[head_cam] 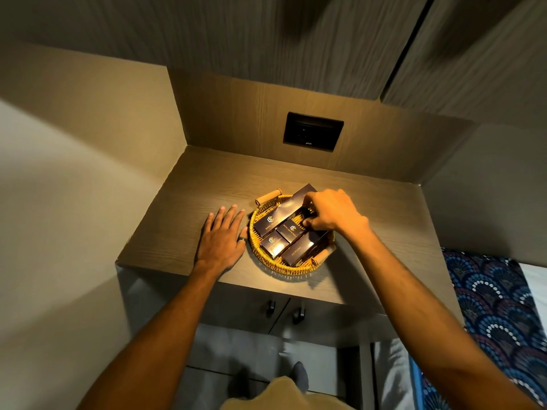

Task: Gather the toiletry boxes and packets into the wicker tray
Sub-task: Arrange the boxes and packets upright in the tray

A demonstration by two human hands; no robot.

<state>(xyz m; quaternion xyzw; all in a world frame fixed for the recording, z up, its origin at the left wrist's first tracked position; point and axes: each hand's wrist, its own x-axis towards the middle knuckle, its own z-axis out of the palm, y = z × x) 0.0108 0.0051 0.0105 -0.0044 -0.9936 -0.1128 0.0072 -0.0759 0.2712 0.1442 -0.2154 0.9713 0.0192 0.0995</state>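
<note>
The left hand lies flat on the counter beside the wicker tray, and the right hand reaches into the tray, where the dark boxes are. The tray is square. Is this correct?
Not quite: the wicker tray is round, not square, as the head view shows. The rest holds: the left hand lies flat on the counter beside it, and the right hand reaches in among the dark boxes.

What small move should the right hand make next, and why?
Probably let go and lift away. The right hand reaches into the tray, fingers on a box lying among the others there, and no box shows on the counter.
</note>
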